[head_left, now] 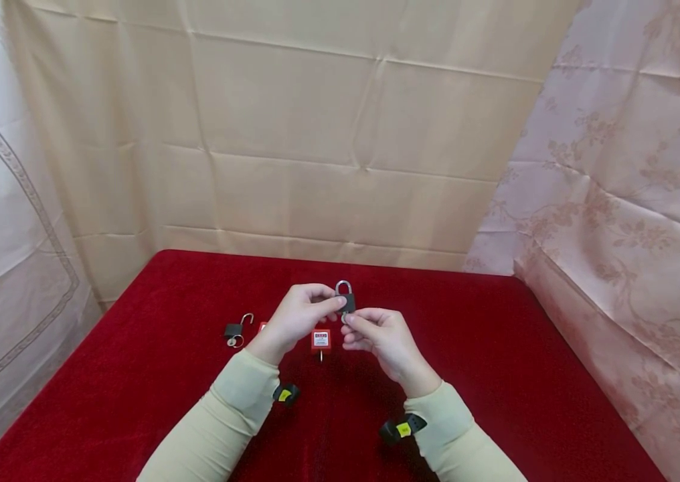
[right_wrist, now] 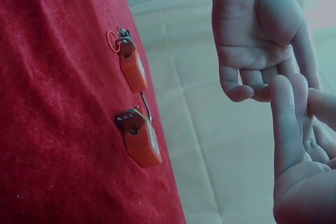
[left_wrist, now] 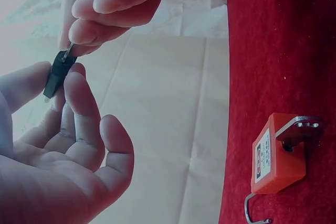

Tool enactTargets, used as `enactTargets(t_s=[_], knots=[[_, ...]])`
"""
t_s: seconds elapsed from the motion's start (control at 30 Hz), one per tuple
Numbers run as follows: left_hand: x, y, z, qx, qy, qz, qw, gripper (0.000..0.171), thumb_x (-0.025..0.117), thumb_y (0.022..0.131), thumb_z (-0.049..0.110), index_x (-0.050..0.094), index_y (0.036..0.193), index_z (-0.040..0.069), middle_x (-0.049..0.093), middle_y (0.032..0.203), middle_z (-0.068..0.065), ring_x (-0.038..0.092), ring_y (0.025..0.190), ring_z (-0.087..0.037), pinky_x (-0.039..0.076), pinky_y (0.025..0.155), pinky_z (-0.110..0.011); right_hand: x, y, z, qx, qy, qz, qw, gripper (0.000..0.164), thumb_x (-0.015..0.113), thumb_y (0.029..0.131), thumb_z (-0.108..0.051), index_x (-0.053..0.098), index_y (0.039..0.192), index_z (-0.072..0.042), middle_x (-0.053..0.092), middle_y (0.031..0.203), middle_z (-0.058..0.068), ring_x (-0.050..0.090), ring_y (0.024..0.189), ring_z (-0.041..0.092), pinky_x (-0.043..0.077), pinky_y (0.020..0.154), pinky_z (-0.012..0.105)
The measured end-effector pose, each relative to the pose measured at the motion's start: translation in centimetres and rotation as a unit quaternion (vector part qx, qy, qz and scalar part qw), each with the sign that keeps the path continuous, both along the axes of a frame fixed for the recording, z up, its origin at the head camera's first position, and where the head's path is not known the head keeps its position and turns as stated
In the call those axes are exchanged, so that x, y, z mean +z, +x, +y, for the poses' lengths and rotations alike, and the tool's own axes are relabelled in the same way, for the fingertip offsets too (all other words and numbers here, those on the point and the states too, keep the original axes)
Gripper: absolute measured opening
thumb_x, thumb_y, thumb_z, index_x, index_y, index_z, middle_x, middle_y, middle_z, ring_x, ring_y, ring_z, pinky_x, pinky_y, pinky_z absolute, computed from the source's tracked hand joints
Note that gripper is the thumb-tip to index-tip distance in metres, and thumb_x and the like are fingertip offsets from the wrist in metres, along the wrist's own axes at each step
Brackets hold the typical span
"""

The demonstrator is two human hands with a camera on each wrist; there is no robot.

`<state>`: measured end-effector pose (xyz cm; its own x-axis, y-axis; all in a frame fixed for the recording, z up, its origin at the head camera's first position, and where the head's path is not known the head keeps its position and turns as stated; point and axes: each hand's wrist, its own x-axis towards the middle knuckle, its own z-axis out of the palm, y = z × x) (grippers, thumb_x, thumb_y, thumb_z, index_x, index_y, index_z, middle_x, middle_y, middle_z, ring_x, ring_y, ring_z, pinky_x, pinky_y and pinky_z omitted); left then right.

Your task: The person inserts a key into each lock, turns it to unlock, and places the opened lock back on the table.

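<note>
A black padlock (head_left: 349, 304) with a silver shackle pointing up is pinched between the thumb and fingers of my left hand (head_left: 299, 312). Beneath it, my right hand (head_left: 383, 337) pinches a small key (left_wrist: 69, 51), whose blade meets the padlock's bottom face in the left wrist view. On the cloth below stands a red padlock (head_left: 320, 340) with a white label, a key in its base and its shackle unlatched. My left hand mostly hides a second red padlock (head_left: 264, 327), which the right wrist view shows with a key ring (right_wrist: 111, 41).
Another black padlock (head_left: 233, 330) lies to the left, its shackle swung out, with a key and ring (head_left: 235, 341). Red cloth covers the table (head_left: 496, 388). Beige fabric (head_left: 316, 134) hangs behind, with patterned fabric (head_left: 635, 201) on the right.
</note>
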<state>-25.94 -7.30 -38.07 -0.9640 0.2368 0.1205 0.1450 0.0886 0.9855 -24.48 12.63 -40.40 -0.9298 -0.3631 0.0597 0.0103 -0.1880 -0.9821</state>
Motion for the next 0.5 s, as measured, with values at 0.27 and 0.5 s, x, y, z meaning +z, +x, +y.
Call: enactTargets(t_s=[0.27, 0.5], knots=[[0.21, 0.18, 0.05, 0.007, 0.018, 0.001, 0.9998, 0.015, 0.072, 0.095, 0.014, 0.075, 0.102, 0.002, 0.071, 0.086, -0.012, 0.065, 0.077, -0.023, 0.055, 0.074, -0.04, -0.06, 0.13, -0.12, 0.021, -0.008, -0.001, 1.0, 0.014, 0.066, 0.1, -0.014, 0.074, 0.096, -0.003, 0.073, 0.083, 0.011, 0.072, 0.073, 0.018, 0.061, 0.073, 0.039], [0.03, 0.01, 0.07, -0.003, 0.056, -0.001, 0.9984, 0.017, 0.072, 0.095, 0.012, 0.074, 0.103, -0.002, 0.071, 0.086, -0.01, 0.065, 0.075, -0.02, 0.056, 0.074, -0.035, -0.17, 0.27, -0.21, 0.055, -0.057, -0.003, 0.997, 0.016, 0.063, 0.102, -0.014, 0.074, 0.095, -0.005, 0.073, 0.083, 0.011, 0.072, 0.072, 0.015, 0.06, 0.074, 0.036]])
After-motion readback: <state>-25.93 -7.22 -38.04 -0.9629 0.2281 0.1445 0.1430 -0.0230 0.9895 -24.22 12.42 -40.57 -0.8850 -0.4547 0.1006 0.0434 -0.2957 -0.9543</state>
